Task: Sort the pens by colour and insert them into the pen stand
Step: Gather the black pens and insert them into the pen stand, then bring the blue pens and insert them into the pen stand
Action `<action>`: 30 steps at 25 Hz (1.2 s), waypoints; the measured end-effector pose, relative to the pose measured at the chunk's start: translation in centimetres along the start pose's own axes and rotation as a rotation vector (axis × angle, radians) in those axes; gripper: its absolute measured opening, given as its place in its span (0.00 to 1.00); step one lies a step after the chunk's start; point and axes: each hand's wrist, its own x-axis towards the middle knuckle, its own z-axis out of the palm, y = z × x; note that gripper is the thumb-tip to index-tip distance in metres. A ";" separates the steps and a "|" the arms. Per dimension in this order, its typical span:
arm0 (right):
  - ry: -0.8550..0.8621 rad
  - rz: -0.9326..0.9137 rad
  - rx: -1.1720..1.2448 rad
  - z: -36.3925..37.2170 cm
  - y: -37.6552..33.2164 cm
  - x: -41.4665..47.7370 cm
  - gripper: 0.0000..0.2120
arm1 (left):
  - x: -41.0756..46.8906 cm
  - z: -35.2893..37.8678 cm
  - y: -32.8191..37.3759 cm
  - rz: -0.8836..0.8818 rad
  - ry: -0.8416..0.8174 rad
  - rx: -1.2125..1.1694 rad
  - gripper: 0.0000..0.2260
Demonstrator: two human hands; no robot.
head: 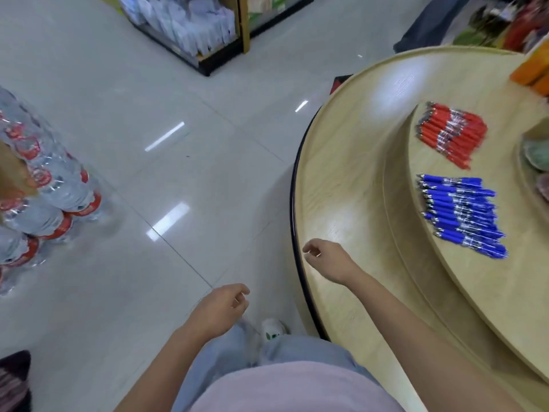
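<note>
On the far left, packs of water bottles (44, 203) with red labels are stacked on the shiny white floor (178, 173). Further back stands a shelf (193, 25) full of pale packets. The person wears blue jeans and a pink top. The left hand (225, 304) hangs over the floor in front of the legs. Its fingers are softly curled and it holds nothing. Just past it, a white shoe (273, 328) peeks out below the jeans. The right hand (326, 260) is out over the near edge of the round wooden table (341, 173). Its fingers are loosely curled too, with nothing in them; I cannot tell if it touches the wood. The table has a low outer ring and a higher step in the middle. The pens lie on that higher step, well away from both hands. The red pens (451, 133) lie side by side in a bunch at the back. The blue pens (463, 215) lie in their own bunch nearer the person, apart from the red ones. An orange box (531, 69) sits in the top right corner.
</note>
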 end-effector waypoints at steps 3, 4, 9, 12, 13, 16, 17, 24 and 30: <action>0.075 0.030 0.085 -2.1 -3.6 6.0 0.10 | 4.9 -4.4 -1.5 0.055 -0.049 0.023 0.12; 0.100 0.054 0.114 -2.4 -4.3 7.3 0.10 | 6.6 -6.2 -2.0 0.084 -0.057 0.043 0.12; 0.273 0.289 0.350 -2.5 -5.8 9.9 0.09 | 16.3 -16.7 -1.2 0.267 -0.204 0.284 0.12; 0.359 0.440 0.498 -1.3 -5.6 8.6 0.09 | 21.6 -20.8 3.1 0.418 -0.262 0.408 0.12; 0.398 0.500 0.551 -0.8 -5.4 7.9 0.08 | 23.2 -21.2 5.0 0.463 -0.282 0.443 0.12; 0.513 0.637 0.721 0.6 -4.2 6.1 0.06 | 27.0 -20.2 11.3 0.603 -0.353 0.524 0.12; 0.561 0.688 0.780 0.7 -3.6 5.5 0.05 | 28.0 -19.2 13.7 0.649 -0.382 0.552 0.12; 0.954 0.970 1.102 -4.5 1.9 2.1 0.03 | 30.1 -10.7 30.7 0.781 -0.320 0.532 0.15; 1.366 1.219 1.036 -14.9 8.3 -1.1 0.29 | 31.1 -2.8 41.6 0.906 -0.314 0.567 0.29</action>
